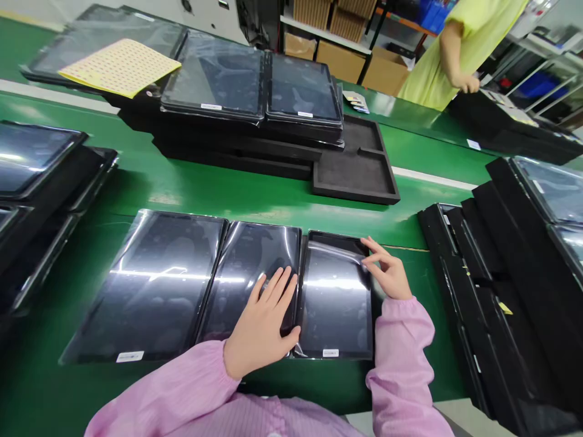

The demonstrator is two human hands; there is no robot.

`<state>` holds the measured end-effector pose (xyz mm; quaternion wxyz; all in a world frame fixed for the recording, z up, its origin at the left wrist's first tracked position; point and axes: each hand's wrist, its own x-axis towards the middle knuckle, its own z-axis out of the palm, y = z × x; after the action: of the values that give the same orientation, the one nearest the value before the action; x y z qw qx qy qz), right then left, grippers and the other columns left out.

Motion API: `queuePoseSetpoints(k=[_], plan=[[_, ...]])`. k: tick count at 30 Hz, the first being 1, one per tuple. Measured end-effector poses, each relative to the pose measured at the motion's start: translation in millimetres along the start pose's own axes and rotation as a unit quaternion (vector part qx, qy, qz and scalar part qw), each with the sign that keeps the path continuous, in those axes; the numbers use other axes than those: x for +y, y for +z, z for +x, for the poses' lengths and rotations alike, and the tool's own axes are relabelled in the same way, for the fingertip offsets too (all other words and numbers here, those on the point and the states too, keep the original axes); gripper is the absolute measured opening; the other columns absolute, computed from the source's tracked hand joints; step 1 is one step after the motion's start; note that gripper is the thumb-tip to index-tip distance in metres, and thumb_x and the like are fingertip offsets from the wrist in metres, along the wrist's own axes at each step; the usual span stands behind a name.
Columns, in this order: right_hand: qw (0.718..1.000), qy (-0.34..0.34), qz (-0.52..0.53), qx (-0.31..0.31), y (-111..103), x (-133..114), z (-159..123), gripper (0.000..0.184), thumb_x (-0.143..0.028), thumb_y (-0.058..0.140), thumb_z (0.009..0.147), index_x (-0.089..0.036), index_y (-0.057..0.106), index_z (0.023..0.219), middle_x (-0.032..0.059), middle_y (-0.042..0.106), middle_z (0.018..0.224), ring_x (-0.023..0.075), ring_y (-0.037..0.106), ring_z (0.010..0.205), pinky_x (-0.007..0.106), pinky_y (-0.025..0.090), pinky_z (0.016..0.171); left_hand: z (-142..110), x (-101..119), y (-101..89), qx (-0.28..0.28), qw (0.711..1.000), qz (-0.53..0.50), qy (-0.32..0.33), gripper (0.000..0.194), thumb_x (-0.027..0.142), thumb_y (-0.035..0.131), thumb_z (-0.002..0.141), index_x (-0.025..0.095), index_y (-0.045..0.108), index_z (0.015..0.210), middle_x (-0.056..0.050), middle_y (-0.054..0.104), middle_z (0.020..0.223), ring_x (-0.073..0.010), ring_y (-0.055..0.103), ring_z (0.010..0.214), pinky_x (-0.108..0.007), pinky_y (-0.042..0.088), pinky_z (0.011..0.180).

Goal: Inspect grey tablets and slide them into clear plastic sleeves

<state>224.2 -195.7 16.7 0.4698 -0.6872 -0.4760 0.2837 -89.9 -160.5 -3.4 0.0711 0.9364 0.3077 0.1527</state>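
Note:
Three dark tablet screens lie in a row on the green bench before me, under glossy clear film. My left hand (264, 325) rests flat on the middle screen (241, 267), fingers spread, with its thumb near the right screen. At the top right corner of the right screen (337, 309), my right hand (386, 270) pinches the edge of the clear film (337, 254). That film edge runs slantwise below the screen's top border. The left screen (159, 291) lies untouched, with a small white label (130, 357) at its lower edge.
Beyond stand stacked black foam trays (355, 176) holding wrapped screens (218, 76), with a yellow dotted sheet (121, 65) on top. More stacks flank me at left (40, 182) and right (514, 291). Across the bench, a person in yellow (469, 42) stands by another stack.

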Motion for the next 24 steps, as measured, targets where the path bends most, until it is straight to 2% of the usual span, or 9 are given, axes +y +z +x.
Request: queuePoseSetpoints(k=[3,5,9,12,14,17,20,22,24], plan=[[0.999,0.014,0.037,-0.035,-16,-5,-9,0.051,-0.074,0.077,0.066,-0.026,0.064,0.052,0.0102,0.081,0.081,0.0364,0.078,0.097,0.064,0.050,0.104,-1,-1,-1.6,0.008,1.000,0.001,0.005,0.073,0.044,0.053,0.087,0.009,0.044,0.150,-0.018,0.053,0.154,-0.0319,0.051,0.142,-0.046,0.034,0.119],[0.997,0.026,0.055,-0.049,-29,-4,-12,0.058,-0.078,0.076,0.062,-0.027,0.056,0.045,0.0066,0.075,0.060,0.0336,0.078,0.072,0.065,0.054,0.096,0,-1,-3.1,0.014,1.000,0.000,0.005,0.073,0.044,0.053,0.086,0.009,0.044,0.150,-0.017,0.054,0.153,-0.0314,0.053,0.141,-0.045,0.033,0.119],[0.994,0.043,0.070,-0.076,-50,9,-15,0.069,-0.086,0.072,0.054,-0.029,0.037,0.036,0.0003,0.054,0.033,0.0253,0.063,0.040,0.061,0.061,0.076,2,0,-7.3,0.021,1.000,0.002,0.009,0.069,0.045,0.051,0.088,0.008,0.049,0.146,-0.018,0.056,0.151,-0.0319,0.056,0.137,-0.045,0.033,0.118],[0.991,0.043,0.072,-0.102,-57,21,-17,0.071,-0.090,0.069,0.046,-0.030,0.032,0.036,-0.0045,0.038,0.023,0.0184,0.048,0.026,0.054,0.060,0.062,3,0,-10.1,0.021,1.000,0.011,0.013,0.069,0.047,0.050,0.088,0.007,0.050,0.144,-0.019,0.058,0.149,-0.0329,0.058,0.135,-0.045,0.034,0.116],[0.990,0.034,0.072,-0.116,-59,24,-20,0.069,-0.090,0.071,0.046,-0.031,0.035,0.039,-0.0074,0.034,0.021,0.0155,0.044,0.024,0.050,0.060,0.059,4,0,-11.1,0.019,1.000,0.013,0.014,0.068,0.048,0.049,0.089,0.007,0.051,0.144,-0.018,0.059,0.148,-0.0327,0.058,0.135,-0.045,0.034,0.116],[0.986,0.020,0.074,-0.146,-61,15,-25,0.065,-0.088,0.072,0.050,-0.030,0.044,0.044,-0.0077,0.036,0.022,0.0145,0.046,0.023,0.043,0.059,0.054,4,0,-10.9,0.017,1.000,0.013,0.014,0.067,0.047,0.049,0.089,0.007,0.051,0.143,-0.018,0.059,0.148,-0.0323,0.058,0.135,-0.045,0.034,0.116],[0.978,0.002,0.076,-0.192,-62,-9,-33,0.052,-0.078,0.076,0.063,-0.029,0.060,0.051,-0.0013,0.055,0.031,0.0195,0.060,0.031,0.038,0.060,0.050,3,0,-8.9,0.021,1.000,0.009,0.011,0.066,0.046,0.048,0.090,0.007,0.051,0.143,-0.019,0.059,0.149,-0.0331,0.058,0.135,-0.046,0.033,0.116],[0.972,-0.014,0.078,-0.220,-60,-30,-39,0.036,-0.063,0.080,0.072,-0.029,0.073,0.063,0.0037,0.072,0.050,0.0239,0.073,0.048,0.039,0.065,0.060,3,0,-7.2,0.022,1.000,0.003,0.006,0.067,0.046,0.049,0.090,0.008,0.050,0.145,-0.020,0.058,0.150,-0.0333,0.058,0.135,-0.046,0.032,0.117],[0.970,-0.045,0.065,-0.229,-53,-50,-46,0.018,-0.046,0.081,0.080,-0.028,0.080,0.076,0.0057,0.081,0.071,0.0246,0.080,0.067,0.039,0.067,0.074,2,0,-6.1,0.016,1.000,-0.007,0.001,0.070,0.045,0.050,0.090,0.009,0.044,0.149,-0.019,0.056,0.152,-0.0338,0.057,0.136,-0.047,0.032,0.117]])
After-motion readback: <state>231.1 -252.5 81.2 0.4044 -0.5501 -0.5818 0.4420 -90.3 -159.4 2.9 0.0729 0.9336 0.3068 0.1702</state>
